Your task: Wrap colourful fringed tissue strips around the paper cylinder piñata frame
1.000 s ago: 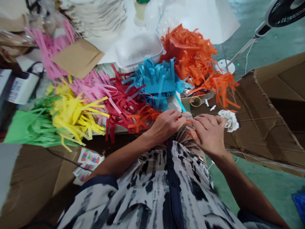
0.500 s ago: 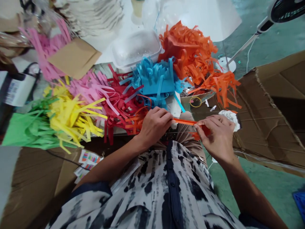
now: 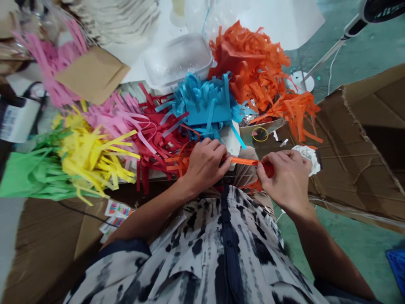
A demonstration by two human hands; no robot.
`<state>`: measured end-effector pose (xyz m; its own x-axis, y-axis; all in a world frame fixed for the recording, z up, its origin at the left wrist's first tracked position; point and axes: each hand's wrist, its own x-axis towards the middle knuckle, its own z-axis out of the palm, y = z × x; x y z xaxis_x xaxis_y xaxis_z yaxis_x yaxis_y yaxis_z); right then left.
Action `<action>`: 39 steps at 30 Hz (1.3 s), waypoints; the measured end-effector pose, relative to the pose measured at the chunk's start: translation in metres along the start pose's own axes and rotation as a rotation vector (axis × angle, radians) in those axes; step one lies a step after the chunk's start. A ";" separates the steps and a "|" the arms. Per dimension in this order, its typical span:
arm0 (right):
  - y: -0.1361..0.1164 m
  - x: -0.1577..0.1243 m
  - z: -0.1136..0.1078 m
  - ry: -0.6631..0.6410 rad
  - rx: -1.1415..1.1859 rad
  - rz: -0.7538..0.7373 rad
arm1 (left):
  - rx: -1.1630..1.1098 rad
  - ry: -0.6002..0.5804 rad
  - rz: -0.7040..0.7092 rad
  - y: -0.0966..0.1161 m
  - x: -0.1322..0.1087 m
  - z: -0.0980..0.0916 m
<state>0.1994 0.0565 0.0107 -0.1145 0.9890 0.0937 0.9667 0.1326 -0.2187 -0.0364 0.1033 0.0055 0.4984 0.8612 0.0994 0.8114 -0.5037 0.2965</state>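
An orange paper strip (image 3: pixel 243 161) is stretched level between my two hands, above my lap. My left hand (image 3: pixel 207 164) pinches its left end, fingers curled and knuckles up. My right hand (image 3: pixel 284 179) grips the other end between thumb and fingers, where more orange paper bunches up, partly hidden by the palm. Loose orange fringe (image 3: pixel 253 185) hangs below the strip. Just beyond my left hand lie blue fringed paper (image 3: pixel 207 107) and dark red fringed paper (image 3: pixel 164 135). A white crumpled bundle (image 3: pixel 307 158) sits right behind my right hand.
Yellow (image 3: pixel 91 156) and green fringed paper (image 3: pixel 34 175) lie to the left, pink (image 3: pixel 110 114) behind them. A large orange heap (image 3: pixel 253 67) stands beside a clear plastic tray (image 3: pixel 179 61). A cardboard box (image 3: pixel 357 147) is at right; a brown paper piece (image 3: pixel 93 75) lies at left.
The view has shifted slightly. My hands still hold the orange strip; its visible stretch looks a little shorter, and the orange fringe below has spread leftward.
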 end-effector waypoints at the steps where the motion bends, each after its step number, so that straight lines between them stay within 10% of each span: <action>1: -0.001 0.000 0.000 0.007 -0.016 -0.006 | 0.014 -0.005 0.003 0.000 0.000 0.000; 7: -0.007 -0.002 0.001 0.045 -0.102 -0.023 | 0.100 0.081 0.015 0.009 -0.002 0.002; 15: 0.004 -0.018 0.012 0.205 -0.063 -0.302 | 0.132 0.189 0.495 -0.007 -0.014 0.010; 22: 0.016 -0.023 0.007 0.149 -0.030 -0.288 | 0.126 0.355 0.341 -0.021 -0.023 -0.008; 30: 0.009 -0.011 -0.002 0.168 -0.031 -0.300 | 0.002 0.016 0.367 0.013 0.011 0.008; 39: 0.010 0.002 0.006 0.040 0.071 -0.204 | 0.080 0.026 0.207 0.010 0.009 0.010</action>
<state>0.2071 0.0600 0.0032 -0.2952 0.9382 0.1807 0.9060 0.3349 -0.2589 -0.0211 0.1059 0.0000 0.6495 0.7399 0.1750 0.7149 -0.6727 0.1908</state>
